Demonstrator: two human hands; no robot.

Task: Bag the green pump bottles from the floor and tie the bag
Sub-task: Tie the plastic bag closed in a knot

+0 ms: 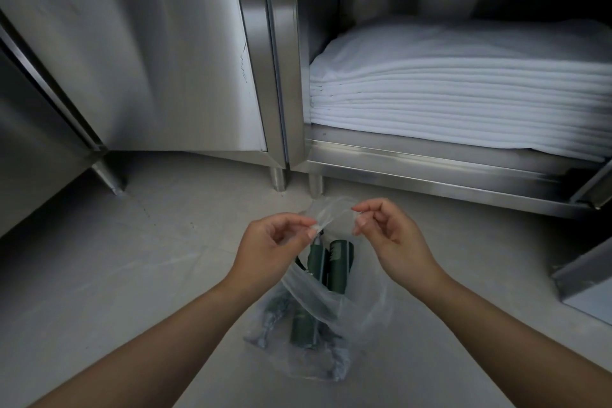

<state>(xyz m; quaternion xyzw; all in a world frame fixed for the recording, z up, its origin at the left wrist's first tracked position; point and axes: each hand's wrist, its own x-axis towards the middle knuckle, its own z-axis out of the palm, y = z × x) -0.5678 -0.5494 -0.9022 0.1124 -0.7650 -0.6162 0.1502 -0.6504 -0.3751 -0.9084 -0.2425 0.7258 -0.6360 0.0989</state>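
I see the clear bag [334, 315] on the floor [132, 275] with green pump bottles [341, 262] inside. Above the bag, my left hand [271, 248] and right hand [394, 235] each have the grip pinched on its plastic top.

I count one clear plastic bag [331, 305] with green pump bottles [341, 262] inside it: three bodies I can make out for sure, though crumpled plastic blurs the lower ones. My two hands, left hand [275, 245] and right hand [387, 235], are on it. One stack of white linens [463, 99] sits in one open steel cabinet [430, 162].
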